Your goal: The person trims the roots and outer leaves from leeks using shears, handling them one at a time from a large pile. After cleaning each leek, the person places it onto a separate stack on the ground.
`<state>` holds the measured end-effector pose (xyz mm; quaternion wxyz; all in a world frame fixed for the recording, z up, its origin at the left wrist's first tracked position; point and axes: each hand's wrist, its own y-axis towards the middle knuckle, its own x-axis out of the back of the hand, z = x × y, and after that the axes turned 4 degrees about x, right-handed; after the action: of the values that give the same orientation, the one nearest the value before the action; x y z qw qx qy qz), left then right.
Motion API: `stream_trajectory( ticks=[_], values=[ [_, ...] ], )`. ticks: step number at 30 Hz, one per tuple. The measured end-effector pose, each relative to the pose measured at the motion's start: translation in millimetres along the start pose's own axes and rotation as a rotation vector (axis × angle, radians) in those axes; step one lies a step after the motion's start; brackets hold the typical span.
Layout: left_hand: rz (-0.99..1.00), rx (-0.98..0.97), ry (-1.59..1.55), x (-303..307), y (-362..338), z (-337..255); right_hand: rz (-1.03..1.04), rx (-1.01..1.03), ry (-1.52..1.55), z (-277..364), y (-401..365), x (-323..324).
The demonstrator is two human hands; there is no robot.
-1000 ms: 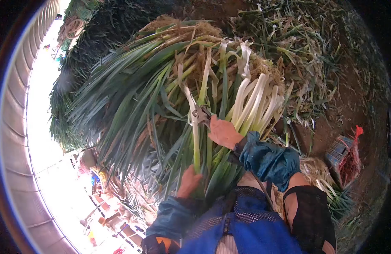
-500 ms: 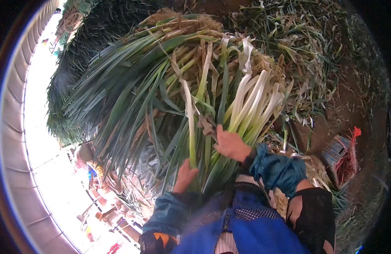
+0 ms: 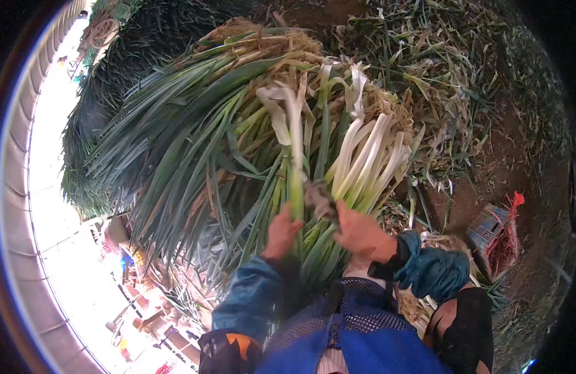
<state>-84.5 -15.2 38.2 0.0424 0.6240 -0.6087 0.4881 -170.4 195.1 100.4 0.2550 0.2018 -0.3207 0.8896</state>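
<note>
My left hand (image 3: 283, 233) is closed round the green part of a large green onion (image 3: 296, 134), which stands upright before me. Loose pale skin (image 3: 275, 112) flaps from its top, smeared by motion. My right hand (image 3: 364, 233) is closed on a grey-brown object (image 3: 319, 198), too blurred to name, whose front end is close to the stalk. Just beyond my right hand lies a bunch of white-stemmed onions (image 3: 362, 159). A big heap of onions with brown roots and long dark leaves (image 3: 169, 143) fills the space to the left.
Torn leaves and peelings (image 3: 450, 87) cover the ground at the back right. A blue crate-like box with red netting (image 3: 492, 234) is at the right. More onion leaves (image 3: 95, 143) are piled along the left, beside a bright ribbed plastic wall (image 3: 26, 237).
The onion in my left hand has shifted right and its loose skin has swung out to the left of its top. My right hand has moved slightly right and nearer to me.
</note>
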Motion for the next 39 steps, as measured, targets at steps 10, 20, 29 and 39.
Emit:
stream_trajectory(
  ticks=[10,20,29,39],
  values=[
    [-0.410,-0.371,0.475,10.4,115.4,-30.8,-0.137,-0.110,0.005,-47.9,-1.6,-14.4],
    [-0.020,-0.162,0.142,38.3,171.8,-3.9,-0.145,0.108,0.206,-9.1,-13.9,-25.2],
    [0.311,0.074,-0.726,29.6,119.1,8.6,-0.060,-0.025,0.092,-14.4,-25.0,-27.2],
    [-0.460,-0.151,0.810,83.6,142.5,-25.8,-0.164,0.129,0.119,-50.8,-49.3,-46.8]
  ],
)
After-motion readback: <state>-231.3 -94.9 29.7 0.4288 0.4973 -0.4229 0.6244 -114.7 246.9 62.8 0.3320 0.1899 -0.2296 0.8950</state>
